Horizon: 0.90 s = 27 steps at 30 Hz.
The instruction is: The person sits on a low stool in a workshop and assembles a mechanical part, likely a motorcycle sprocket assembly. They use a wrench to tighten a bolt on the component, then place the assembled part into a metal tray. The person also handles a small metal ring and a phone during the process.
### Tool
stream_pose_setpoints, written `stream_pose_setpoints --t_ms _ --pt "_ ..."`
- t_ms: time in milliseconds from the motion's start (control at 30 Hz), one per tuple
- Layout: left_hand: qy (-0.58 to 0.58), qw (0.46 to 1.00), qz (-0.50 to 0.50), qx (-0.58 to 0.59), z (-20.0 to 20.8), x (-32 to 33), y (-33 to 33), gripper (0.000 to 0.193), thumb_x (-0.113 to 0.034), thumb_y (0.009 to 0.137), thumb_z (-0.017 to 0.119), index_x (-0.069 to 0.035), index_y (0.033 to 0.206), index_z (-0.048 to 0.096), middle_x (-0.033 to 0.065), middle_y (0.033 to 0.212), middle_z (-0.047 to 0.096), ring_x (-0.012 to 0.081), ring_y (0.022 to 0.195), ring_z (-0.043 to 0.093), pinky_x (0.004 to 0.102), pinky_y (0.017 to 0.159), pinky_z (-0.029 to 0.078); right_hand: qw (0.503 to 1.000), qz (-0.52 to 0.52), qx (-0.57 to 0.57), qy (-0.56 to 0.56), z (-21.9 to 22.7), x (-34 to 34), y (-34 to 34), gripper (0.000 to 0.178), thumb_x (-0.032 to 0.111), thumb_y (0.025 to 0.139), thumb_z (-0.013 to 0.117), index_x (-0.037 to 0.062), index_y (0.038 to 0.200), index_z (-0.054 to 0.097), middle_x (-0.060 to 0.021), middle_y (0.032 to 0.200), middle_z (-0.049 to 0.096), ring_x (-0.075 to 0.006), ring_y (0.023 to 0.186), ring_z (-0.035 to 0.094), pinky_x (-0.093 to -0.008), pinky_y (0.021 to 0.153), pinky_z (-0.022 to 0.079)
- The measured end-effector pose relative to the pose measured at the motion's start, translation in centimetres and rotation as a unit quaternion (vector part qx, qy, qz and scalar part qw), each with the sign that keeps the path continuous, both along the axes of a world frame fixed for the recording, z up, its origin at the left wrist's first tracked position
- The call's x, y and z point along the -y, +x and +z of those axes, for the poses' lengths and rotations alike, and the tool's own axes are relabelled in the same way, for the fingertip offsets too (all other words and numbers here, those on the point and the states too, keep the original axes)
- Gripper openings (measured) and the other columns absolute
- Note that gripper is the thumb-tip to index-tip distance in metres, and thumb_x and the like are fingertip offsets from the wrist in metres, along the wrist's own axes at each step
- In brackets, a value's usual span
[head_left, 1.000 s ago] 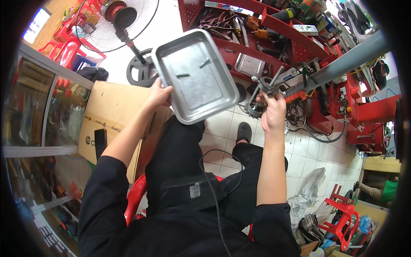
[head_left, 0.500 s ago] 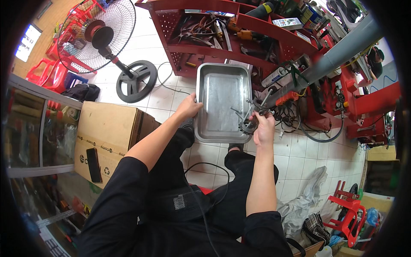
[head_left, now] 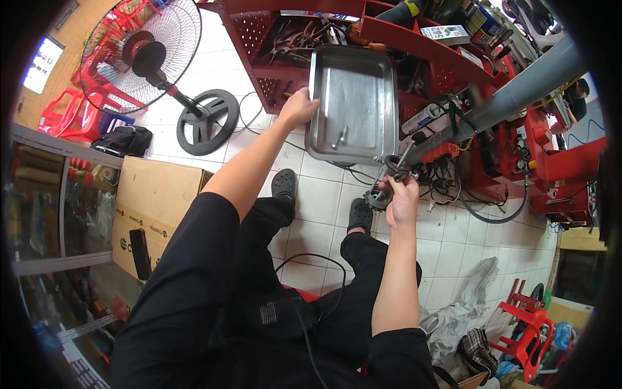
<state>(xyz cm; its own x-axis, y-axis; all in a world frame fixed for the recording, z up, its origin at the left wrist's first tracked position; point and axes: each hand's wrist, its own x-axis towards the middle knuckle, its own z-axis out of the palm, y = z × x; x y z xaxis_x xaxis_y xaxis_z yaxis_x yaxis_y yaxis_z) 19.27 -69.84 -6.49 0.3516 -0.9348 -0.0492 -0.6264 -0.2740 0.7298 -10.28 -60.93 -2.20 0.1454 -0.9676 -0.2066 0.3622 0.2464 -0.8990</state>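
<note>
My left hand (head_left: 299,108) is closed on the left rim of a rectangular steel tray (head_left: 355,84), which is held up over the floor in front of the red tool cart. A small bolt-like metal piece (head_left: 341,137) lies inside the tray towards its near end. By the tray's near right corner, my right hand (head_left: 403,198) grips a dark metal machine part (head_left: 378,198) with a round toothed-looking end and thin rods sticking out. My fingers cover some of this part, so its exact kind is unclear.
The red tool cart (head_left: 259,71) with pliers and other tools stands beyond the tray. A grey slanting pole (head_left: 499,100) rises at the right. Left are a standing fan (head_left: 150,59) and a cardboard box (head_left: 152,194) with a phone (head_left: 140,253). A black cable crosses my lap.
The tray has moved away from me and slightly right with my left hand, baring my shoes and floor tiles. My right hand, still holding the machine part, has stayed nearly in place.
</note>
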Motion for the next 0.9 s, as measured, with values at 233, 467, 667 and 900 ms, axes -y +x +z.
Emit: stream_pose_setpoints --t_ms 233,467,667,900 --pt "0.012 0.998 0.024 -0.050 0.8 4.5 1.0 0.040 -0.024 0.073 0.054 0.005 0.102 0.056 0.0250 0.098 0.060 0.0344 0.093 0.059 0.0387 0.080 0.046 1.000 0.001 -0.006 0.016 -0.1 0.3 0.4 0.012 0.004 0.079 0.058 -0.0033 0.089 0.057 -0.0052 0.076 0.056 -0.0124 0.063 0.052 -0.0247 0.059 0.043" --pt "-0.006 0.999 0.028 -0.040 -0.1 8.2 2.1 0.042 -0.024 0.072 0.055 0.005 0.102 0.057 0.0249 0.095 0.061 0.0338 0.089 0.061 0.0386 0.078 0.048 0.999 0.015 -0.012 0.047 -0.8 1.2 0.4 0.013 0.004 0.083 0.056 -0.0019 0.094 0.056 -0.0045 0.077 0.054 -0.0126 0.066 0.051 -0.0248 0.062 0.043" --pt "0.020 0.999 0.012 -0.032 -0.9 11.9 2.7 0.043 -0.023 0.076 0.055 0.007 0.105 0.054 0.0211 0.096 0.061 0.0288 0.092 0.061 0.0368 0.074 0.049 0.998 0.017 -0.008 0.060 -1.2 1.6 1.1 0.016 0.005 0.082 0.058 -0.0043 0.095 0.056 -0.0053 0.078 0.055 -0.0124 0.065 0.052 -0.0247 0.062 0.044" --pt "0.089 0.992 0.007 -0.084 -1.5 15.3 2.3 0.042 -0.026 0.079 0.055 0.004 0.108 0.054 0.0186 0.098 0.061 0.0286 0.090 0.062 0.0398 0.071 0.052 0.996 0.022 -0.008 0.088 -1.1 2.3 1.6 0.013 0.006 0.082 0.059 -0.0032 0.090 0.059 -0.0041 0.076 0.056 -0.0108 0.063 0.052 -0.0234 0.060 0.044"
